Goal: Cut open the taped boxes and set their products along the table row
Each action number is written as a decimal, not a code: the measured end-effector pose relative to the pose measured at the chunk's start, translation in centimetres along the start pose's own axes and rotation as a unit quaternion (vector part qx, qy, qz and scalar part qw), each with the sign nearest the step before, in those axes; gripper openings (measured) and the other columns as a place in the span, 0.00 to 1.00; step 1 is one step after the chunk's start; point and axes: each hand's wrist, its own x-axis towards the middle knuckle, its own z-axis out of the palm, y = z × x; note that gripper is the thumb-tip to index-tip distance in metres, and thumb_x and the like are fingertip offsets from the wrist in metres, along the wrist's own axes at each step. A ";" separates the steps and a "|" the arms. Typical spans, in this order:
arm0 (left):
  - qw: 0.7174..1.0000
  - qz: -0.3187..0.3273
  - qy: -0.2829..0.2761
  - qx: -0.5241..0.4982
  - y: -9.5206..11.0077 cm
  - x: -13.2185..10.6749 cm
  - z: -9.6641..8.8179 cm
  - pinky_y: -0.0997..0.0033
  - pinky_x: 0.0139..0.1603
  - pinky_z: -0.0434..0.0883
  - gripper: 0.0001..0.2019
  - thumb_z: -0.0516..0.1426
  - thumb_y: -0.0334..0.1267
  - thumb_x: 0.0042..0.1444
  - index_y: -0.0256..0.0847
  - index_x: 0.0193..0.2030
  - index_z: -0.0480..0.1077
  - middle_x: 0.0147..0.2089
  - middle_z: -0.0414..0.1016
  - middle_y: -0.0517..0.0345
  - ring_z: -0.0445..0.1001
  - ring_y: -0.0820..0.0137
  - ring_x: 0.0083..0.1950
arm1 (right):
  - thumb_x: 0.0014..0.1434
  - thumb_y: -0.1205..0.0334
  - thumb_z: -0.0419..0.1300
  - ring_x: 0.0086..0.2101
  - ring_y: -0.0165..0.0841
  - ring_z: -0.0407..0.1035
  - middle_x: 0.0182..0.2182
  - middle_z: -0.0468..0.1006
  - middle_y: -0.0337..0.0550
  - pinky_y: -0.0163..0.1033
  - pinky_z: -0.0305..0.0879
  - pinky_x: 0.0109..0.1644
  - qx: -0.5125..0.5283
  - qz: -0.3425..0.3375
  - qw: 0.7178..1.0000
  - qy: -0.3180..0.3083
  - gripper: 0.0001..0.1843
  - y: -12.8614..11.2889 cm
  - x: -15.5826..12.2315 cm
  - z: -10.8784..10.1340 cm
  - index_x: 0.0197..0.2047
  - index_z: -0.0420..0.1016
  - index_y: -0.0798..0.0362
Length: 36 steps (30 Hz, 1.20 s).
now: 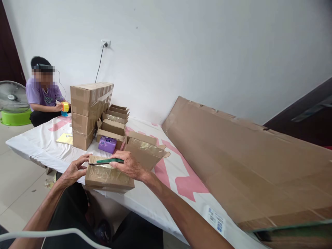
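A small taped cardboard box [107, 177] lies at the near edge of the white-and-pink covered table [145, 200]. My left hand [73, 169] grips the box's left end, fingers curled on its top edge. My right hand [129, 165] rests on the box top and holds a green-handled knife [110, 160], whose blade points left along the taped seam. Just behind the box lies an opened cardboard box [145, 149] with its flaps up.
A stack of taped boxes [88, 112] and several open boxes [114, 121] stand behind, with a purple item [107, 144] beside them. A large flattened cardboard sheet [246, 162] covers the right. A seated person [44, 95] holds yellow tape [65, 107]; a fan [12, 100] stands far left.
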 end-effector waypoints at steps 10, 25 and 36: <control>1.000 0.004 -0.006 0.014 0.7 0.1 0.1 0.58 0.62 0.78 0.22 0.70 0.51 0.59 0.45 0.56 0.83 0.74 0.67 0.42 0.63 0.44 0.77 | 0.66 0.63 0.66 0.38 0.33 0.74 0.38 0.84 0.42 0.37 0.63 0.43 -0.119 -0.006 0.992 -0.047 0.07 -1.8 1.7 -0.8 0.44 0.87 0.50; 0.999 0.010 -0.017 0.038 0.0 0.4 -0.6 0.58 0.60 0.79 0.23 0.69 0.53 0.60 0.45 0.58 0.82 0.74 0.66 0.41 0.65 0.44 0.74 | 0.70 0.62 0.62 0.37 0.32 0.71 0.38 0.84 0.41 0.36 0.56 0.38 -0.197 0.014 0.969 -0.148 0.11 -2.5 2.5 -3.6 0.45 0.88 0.50; 0.999 0.010 -0.019 0.040 -0.4 0.7 -1.0 0.59 0.59 0.80 0.24 0.68 0.54 0.60 0.44 0.58 0.82 0.73 0.68 0.41 0.68 0.45 0.72 | 0.71 0.61 0.62 0.38 0.34 0.74 0.39 0.85 0.43 0.37 0.60 0.41 -0.208 -0.014 0.965 -0.158 0.10 -0.8 1.1 -6.2 0.45 0.86 0.50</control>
